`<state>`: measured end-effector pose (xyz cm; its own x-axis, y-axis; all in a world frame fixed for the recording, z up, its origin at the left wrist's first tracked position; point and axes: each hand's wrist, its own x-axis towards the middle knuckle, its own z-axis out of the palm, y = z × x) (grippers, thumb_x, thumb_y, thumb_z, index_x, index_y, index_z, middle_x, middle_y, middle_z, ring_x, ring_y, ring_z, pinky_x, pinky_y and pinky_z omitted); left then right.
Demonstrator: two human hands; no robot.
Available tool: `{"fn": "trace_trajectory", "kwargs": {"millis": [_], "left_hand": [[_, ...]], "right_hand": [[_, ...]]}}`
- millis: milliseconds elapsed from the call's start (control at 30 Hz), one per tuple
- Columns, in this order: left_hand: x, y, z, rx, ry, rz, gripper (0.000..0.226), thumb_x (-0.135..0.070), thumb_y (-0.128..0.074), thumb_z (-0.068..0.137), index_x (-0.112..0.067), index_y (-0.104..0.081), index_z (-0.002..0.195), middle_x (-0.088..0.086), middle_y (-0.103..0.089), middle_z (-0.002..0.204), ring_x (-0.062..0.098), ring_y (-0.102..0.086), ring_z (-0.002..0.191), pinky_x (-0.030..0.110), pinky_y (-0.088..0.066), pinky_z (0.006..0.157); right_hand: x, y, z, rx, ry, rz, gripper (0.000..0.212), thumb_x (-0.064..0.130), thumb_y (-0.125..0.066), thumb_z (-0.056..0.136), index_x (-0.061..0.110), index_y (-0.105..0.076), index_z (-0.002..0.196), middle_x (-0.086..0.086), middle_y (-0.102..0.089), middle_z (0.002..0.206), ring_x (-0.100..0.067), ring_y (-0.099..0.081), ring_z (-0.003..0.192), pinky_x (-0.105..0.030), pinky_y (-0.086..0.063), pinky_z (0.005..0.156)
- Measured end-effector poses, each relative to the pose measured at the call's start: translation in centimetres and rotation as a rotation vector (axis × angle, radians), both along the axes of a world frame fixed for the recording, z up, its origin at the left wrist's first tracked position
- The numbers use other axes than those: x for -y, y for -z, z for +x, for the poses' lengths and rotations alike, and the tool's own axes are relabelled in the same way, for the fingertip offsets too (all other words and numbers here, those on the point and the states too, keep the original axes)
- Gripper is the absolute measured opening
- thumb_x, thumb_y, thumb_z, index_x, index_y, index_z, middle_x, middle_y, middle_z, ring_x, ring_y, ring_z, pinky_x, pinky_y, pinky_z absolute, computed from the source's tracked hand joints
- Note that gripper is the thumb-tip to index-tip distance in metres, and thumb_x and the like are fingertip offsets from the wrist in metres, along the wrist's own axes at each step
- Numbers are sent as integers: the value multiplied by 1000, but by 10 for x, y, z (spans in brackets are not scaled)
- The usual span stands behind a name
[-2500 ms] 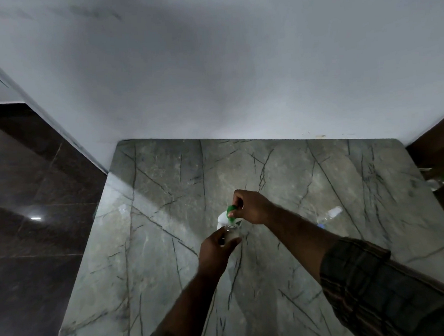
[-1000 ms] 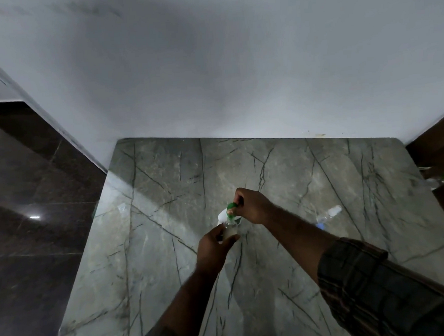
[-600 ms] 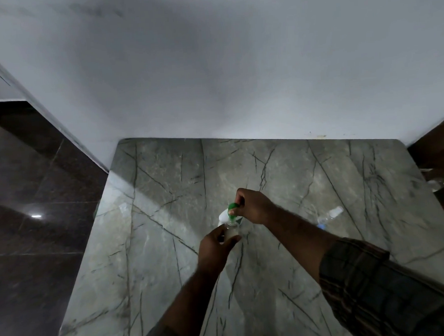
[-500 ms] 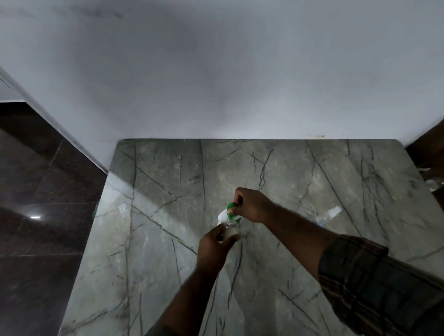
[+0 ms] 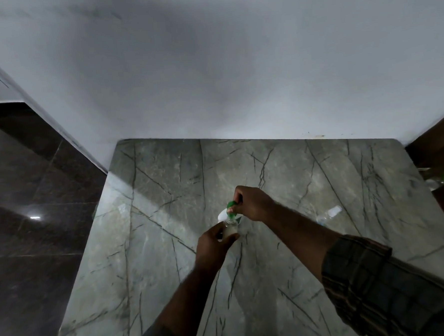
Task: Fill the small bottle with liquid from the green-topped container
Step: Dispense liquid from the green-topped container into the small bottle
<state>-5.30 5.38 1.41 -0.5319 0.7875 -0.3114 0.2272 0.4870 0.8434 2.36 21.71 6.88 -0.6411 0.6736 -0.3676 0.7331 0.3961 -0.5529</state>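
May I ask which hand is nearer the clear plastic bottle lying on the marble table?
Right. The right hand, gripping the green-topped container, is left of the clear plastic bottle; the left hand, holding the small bottle, is farther left.

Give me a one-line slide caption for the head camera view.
Right hand tilts the green-topped container over the small bottle gripped by the left hand above a marble table.
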Motion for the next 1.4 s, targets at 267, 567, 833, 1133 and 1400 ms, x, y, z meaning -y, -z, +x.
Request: {"fn": "trace_trajectory", "kwargs": {"millis": [267,567,833,1133,1400], "left_hand": [[3,5,5,17,-2,-5,51,-40,-78,78,-22,-65,124,-9,-72,109,-1,-66,92,18,-55,80],[3,7,3,-19,11,-20,51,-42,-77,78,-22,-65,123,-6,-73,107,3,-67,90,28,-58,83],[1,-1,0,-30,21,-18,47,-40,-77,79,-24,-66,122,-11,-71,104,-1,-64,89,11,-48,72],[0,-3,1,-34,29,-15,49,-41,-75,80,-23,-64,124,-9,-71,109,0,-64,91,9,-46,73],[0,4,1,-19,35,-34,50,-42,-76,80,-22,-64,124,-8,-72,109,0,-65,91,11,-50,74]], "right_hand": [[4,6,4,10,-18,11,29,43,-74,79,23,-53,83,9,-57,76,-15,-57,77,-38,-48,74],[5,10,2,0,-19,19,31,41,-76,78,27,-48,77,9,-56,74,-17,-57,77,-39,-49,74],[3,6,1,11,0,7,29,42,-75,79,23,-53,82,7,-59,75,-14,-57,74,-38,-50,72],[-1,3,1,12,-7,23,31,44,-76,77,25,-51,79,8,-59,76,-14,-57,75,-37,-49,72],[1,8,0,48,-21,53,32,46,-74,78,27,-48,80,11,-54,75,-15,-56,78,-38,-46,76]]}}
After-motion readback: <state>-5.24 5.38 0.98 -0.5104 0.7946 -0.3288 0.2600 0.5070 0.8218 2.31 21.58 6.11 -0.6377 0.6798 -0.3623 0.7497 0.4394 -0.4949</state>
